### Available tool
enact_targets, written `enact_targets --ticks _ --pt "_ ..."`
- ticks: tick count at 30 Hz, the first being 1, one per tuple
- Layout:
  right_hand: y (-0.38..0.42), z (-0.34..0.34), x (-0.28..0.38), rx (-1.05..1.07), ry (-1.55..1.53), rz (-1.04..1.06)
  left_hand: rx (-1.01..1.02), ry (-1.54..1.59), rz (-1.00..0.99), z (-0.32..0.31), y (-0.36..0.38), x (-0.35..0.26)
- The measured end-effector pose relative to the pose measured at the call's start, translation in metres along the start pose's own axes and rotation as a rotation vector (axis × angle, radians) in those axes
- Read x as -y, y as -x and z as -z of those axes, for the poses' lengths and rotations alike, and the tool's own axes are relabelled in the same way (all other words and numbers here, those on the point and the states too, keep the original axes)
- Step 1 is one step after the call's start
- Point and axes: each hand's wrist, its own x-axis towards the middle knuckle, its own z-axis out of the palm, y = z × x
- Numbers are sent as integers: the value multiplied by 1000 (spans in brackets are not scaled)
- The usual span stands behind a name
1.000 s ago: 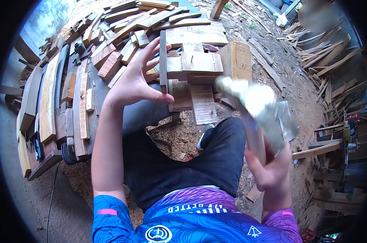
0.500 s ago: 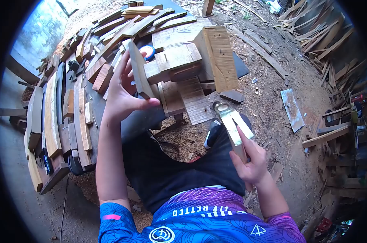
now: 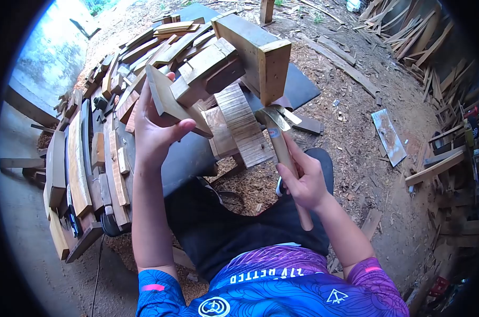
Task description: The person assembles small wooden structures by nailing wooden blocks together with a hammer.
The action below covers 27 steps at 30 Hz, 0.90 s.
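My left hand (image 3: pixel 157 127) grips the near end board of a wooden assembly (image 3: pixel 206 66), thumb on its lower edge and fingers behind. A blocky middle piece joins that board to a wider boxed end of thick boards at the far right. The assembly is tilted over a wooden block (image 3: pixel 240 124) with a rough grained top. My right hand (image 3: pixel 305 179) is closed around the wooden handle of a claw hammer (image 3: pixel 282 142). The hammer's metal head is right by the lower corner of the boxed end, its claw pointing right.
Planks and offcuts (image 3: pixel 78 153) crowd the bench on the left. A dark flat board (image 3: pixel 301 87) lies under the work. Wood scraps (image 3: pixel 392 47) are heaped at the right, and a pale board (image 3: pixel 388 137) lies on the shaving-strewn ground.
The assembly has tilted, its boxed end swinging up and left. My right hand has brought the hammer up and left, its head now close to the boxed end's lower corner.
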Motion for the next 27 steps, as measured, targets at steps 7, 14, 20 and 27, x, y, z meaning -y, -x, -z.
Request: enact_targets --ticks 7,14,20,27 --pt "-28 3 6 11 81 132 -72 -59 16 28 6 5" --pt "-50 8 12 44 282 312 -138 -32 28 37 8 -3" --pt "-48 3 19 38 289 334 -158 -50 -10 24 3 -15" --pt "-51 0 20 15 247 334 -163 -56 -38 21 0 -10"
